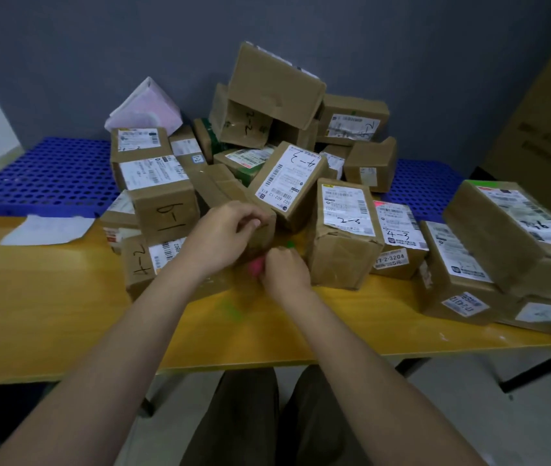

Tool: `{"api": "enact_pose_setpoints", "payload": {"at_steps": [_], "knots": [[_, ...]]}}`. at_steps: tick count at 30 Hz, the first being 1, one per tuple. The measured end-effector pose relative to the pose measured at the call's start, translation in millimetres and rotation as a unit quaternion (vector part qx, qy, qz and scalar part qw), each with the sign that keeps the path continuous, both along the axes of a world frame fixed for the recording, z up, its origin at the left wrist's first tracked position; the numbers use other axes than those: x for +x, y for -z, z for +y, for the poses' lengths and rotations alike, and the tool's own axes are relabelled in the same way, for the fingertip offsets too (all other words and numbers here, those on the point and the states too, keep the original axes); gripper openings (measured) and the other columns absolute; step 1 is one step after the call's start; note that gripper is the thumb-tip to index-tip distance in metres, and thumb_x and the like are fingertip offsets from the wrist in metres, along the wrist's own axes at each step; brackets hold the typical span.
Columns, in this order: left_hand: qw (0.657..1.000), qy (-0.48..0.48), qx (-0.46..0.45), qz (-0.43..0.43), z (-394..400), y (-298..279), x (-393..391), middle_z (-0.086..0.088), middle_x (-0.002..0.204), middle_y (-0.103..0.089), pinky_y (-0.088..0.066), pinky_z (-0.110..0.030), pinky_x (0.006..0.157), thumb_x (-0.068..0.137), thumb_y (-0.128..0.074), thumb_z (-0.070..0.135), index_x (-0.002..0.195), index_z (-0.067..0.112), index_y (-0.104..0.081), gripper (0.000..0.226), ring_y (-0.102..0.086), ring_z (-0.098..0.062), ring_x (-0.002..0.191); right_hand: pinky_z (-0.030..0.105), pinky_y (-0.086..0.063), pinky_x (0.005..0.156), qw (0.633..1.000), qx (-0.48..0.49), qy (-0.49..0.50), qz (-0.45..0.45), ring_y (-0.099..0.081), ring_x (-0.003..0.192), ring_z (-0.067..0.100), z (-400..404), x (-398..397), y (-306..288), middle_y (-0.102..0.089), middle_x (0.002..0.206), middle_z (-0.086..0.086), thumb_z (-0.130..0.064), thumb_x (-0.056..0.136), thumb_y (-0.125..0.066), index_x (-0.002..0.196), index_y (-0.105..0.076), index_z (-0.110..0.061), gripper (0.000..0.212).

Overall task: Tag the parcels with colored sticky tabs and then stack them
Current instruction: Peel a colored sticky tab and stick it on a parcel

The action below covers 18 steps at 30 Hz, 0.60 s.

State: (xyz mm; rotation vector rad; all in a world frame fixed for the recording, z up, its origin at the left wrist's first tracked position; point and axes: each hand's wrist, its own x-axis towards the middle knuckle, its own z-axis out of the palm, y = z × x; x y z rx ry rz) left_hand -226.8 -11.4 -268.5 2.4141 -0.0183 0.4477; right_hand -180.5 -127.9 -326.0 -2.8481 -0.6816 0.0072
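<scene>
A heap of brown cardboard parcels (277, 156) covers the middle of the yellow table (49, 297). My left hand (223, 235) has its fingers curled on a small brown parcel (265, 235) at the heap's front. Just below, my right hand (284, 269) grips pink sticky tabs (255, 265), with a green tab (290, 244) showing above its knuckles. A parcel marked 4-3 (398, 237) carries a pink tab at its corner. On the right, a stack of parcels (516, 230) has a green tab on its top box.
A blue perforated pallet (42, 176) lies behind the table against the grey wall. A white paper sheet (49, 228) rests at the table's left. A green smear (232, 312) marks the tabletop near me. A large cardboard carton (549, 105) stands at the far right.
</scene>
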Motion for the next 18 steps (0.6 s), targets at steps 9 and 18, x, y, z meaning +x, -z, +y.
{"api": "enact_pose_setpoints", "payload": {"at_steps": [9, 18], "knots": [[0.999, -0.022, -0.029, -0.029, 6.4, 0.4, 1.1, 0.003, 0.105, -0.062, -0.048, -0.036, 0.087, 0.096, -0.052, 0.018, 0.107, 0.022, -0.069, 0.021, -0.057, -0.015, 0.100, 0.028, -0.050, 0.064, 0.966, 0.254, 0.025, 0.033, -0.065, 0.076, 0.016, -19.5, -1.8, -9.0, -0.069, 0.076, 0.001, -0.014, 0.082, -0.071, 0.077, -0.073, -0.018, 0.006], [0.927, 0.035, -0.372, 0.034, -15.6, -13.4, -1.4, 0.002, 0.077, -0.072, -0.052, -0.023, 0.061, 0.091, -0.060, 0.024, 0.092, 0.019, -0.071, 0.012, -0.064, -0.005, 0.068, 0.017, -0.046, 0.048, 0.701, 0.698, 0.049, 0.135, -0.061, 0.058, 0.006, -31.8, -24.3, -55.9, -0.067, 0.072, 0.003, -0.001, 0.082, -0.070, 0.085, -0.066, -0.012, 0.012]]}}
